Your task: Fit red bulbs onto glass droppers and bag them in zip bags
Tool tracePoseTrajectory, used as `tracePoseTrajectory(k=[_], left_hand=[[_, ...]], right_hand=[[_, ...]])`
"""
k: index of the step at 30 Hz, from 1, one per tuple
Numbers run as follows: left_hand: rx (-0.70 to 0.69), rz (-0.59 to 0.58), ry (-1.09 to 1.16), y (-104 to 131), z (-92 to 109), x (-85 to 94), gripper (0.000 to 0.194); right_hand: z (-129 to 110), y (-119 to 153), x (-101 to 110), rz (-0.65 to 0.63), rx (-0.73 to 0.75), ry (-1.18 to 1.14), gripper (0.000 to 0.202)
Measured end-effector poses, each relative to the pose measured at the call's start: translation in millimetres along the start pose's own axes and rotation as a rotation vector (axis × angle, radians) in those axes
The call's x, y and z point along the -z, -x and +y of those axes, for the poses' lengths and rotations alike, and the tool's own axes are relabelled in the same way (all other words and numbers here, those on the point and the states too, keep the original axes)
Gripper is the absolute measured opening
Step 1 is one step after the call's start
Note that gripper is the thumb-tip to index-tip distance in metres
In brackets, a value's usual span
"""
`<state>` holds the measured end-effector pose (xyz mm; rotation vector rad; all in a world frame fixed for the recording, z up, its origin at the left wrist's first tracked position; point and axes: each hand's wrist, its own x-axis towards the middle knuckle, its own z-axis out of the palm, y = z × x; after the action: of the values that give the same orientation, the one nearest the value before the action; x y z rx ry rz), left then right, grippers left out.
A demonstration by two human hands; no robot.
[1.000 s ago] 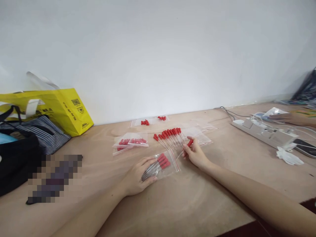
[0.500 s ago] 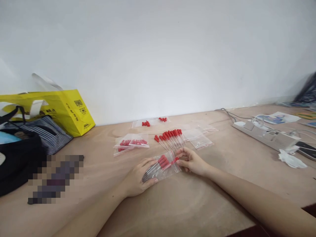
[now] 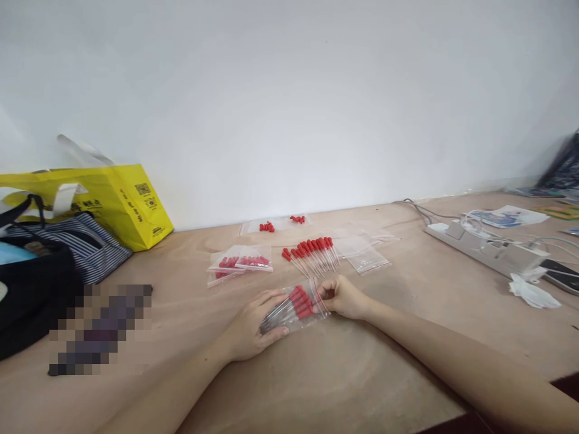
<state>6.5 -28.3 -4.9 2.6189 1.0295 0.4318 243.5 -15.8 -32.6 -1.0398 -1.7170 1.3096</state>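
A clear zip bag (image 3: pixel 296 322) lies in front of me, holding several glass droppers (image 3: pixel 301 301) with red rubber bulbs. My left hand (image 3: pixel 257 325) grips the bag's closed end, thumb below and fingers over the top. At the open mouth on the right, my right hand (image 3: pixel 341 298) has its fingers curled and reaching into the bag, pinching at the bulb end of a dropper; the fingertips are partly hidden by the plastic. Just behind the bag, a row of loose droppers (image 3: pixel 312 253) lies fanned out, bulbs pointing away from me.
Filled bags (image 3: pixel 239 262) lie at left, flat zip bags (image 3: pixel 362 256) at right. More red-bulbed droppers (image 3: pixel 266 227) rest near the wall. A yellow bag (image 3: pixel 131 205) and striped pouch (image 3: pixel 85 241) stand left; a power strip (image 3: pixel 488 250) with cables and a crumpled tissue (image 3: pixel 534 292) are right.
My right hand has moved slightly left, into the bag's mouth, and the dropper it held has gone in beside the others. My left hand stays in place on the bag.
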Motion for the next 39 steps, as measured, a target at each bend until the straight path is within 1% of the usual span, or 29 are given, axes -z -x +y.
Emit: tracePoseTrajectory(k=[2,3,4,6,7,8,11,13,15,17,18,20,21,22,23,24,26,27,29,31,33,36,39], left_hand=[[0.003,-0.002,-0.01,0.0,-1.0,-1.3,0.052],[0.009,-0.005,-0.015,0.2,-1.4,-1.6,0.052],[0.014,-0.009,-0.019,0.5,-1.6,-1.4,0.052],[0.009,-0.031,-0.025,1.4,-2.2,1.0,0.052],[-0.004,-0.05,-0.027,1.8,-3.0,3.3,0.051],[-0.027,-0.075,-0.033,2.1,-4.3,6.3,0.05],[-0.121,-0.148,-0.082,1.5,-13.6,16.4,0.043],[-0.175,-0.148,-0.136,-0.2,-25.1,21.3,0.04],[-0.206,-0.098,-0.186,-2.6,-38.4,23.1,0.041],[-0.222,0.006,-0.224,-4.3,-48.8,21.8,0.043],[-0.224,0.083,-0.239,-4.5,-51.2,20.3,0.043],[-0.222,0.251,-0.232,-3.4,-48.8,15.8,0.037],[-0.22,0.318,-0.212,-2.2,-43.9,12.8,0.032],[-0.22,0.359,-0.177,-0.6,-37.1,9.2,0.028],[-0.22,0.367,-0.142,1.1,-29.1,5.3,0.026],[-0.214,0.334,-0.123,2.8,-20.8,1.1,0.03],[-0.154,0.282,-0.134,5.0,-5.9,-6.5,0.048],[-0.126,0.268,-0.146,5.1,-0.5,-9.2,0.051],[-0.114,0.212,-0.153,3.5,4.9,-10.8,0.05],[-0.154,0.147,-0.134,-0.1,3.4,-7.1,0.045],[-0.2,0.101,-0.115,-3.7,-2.9,-0.4,0.042],[-0.217,0.072,-0.116,-5.8,-15.1,8.5,0.04],[-0.194,0.069,-0.114,-4.0,-23.2,10.8,0.039]], right_hand=[[-0.6,-1.5,-1.8,0.075,0.011,0.059,0.03],[-1.2,-1.5,-1.3,0.08,0.006,0.077,0.03],[-1.8,-1.2,0.0,0.054,-0.007,0.082,0.03],[-2.6,0.0,5.0,-0.039,-0.044,0.069,0.029],[-2.8,0.7,8.0,-0.067,-0.048,0.068,0.028],[-2.6,1.4,10.9,-0.063,-0.034,0.081,0.028],[-1.9,3.3,16.8,0.064,0.076,0.21,0.021],[-2.1,5.1,18.1,0.134,0.147,0.348,0.015],[-3.3,7.4,18.4,0.167,0.235,0.501,0.01],[-4.6,9.8,18.7,0.16,0.326,0.629,0.019],[-5.0,10.6,19.0,0.141,0.359,0.678,0.025],[-4.9,11.1,19.2,0.086,0.398,0.74,0.033],[-4.2,10.6,19.2,0.064,0.417,0.763,0.032],[-3.2,9.5,18.9,0.051,0.44,0.785,0.03],[-2.0,8.0,18.5,0.05,0.468,0.807,0.027],[-0.7,6.2,17.9,0.053,0.5,0.829,0.024],[1.4,2.9,16.7,0.061,0.579,0.886,0.022],[2.0,1.9,16.2,0.063,0.624,0.923,0.022],[2.4,1.5,15.4,0.063,0.718,1.009,0.022],[2.0,3.1,14.6,0.064,0.808,1.091,0.021],[1.5,4.8,13.7,0.079,0.888,1.157,0.019],[0.8,3.0,11.8,0.13,0.984,1.255,0.018],[-0.8,-5.6,10.0,0.158,1.077,1.343,0.019]])
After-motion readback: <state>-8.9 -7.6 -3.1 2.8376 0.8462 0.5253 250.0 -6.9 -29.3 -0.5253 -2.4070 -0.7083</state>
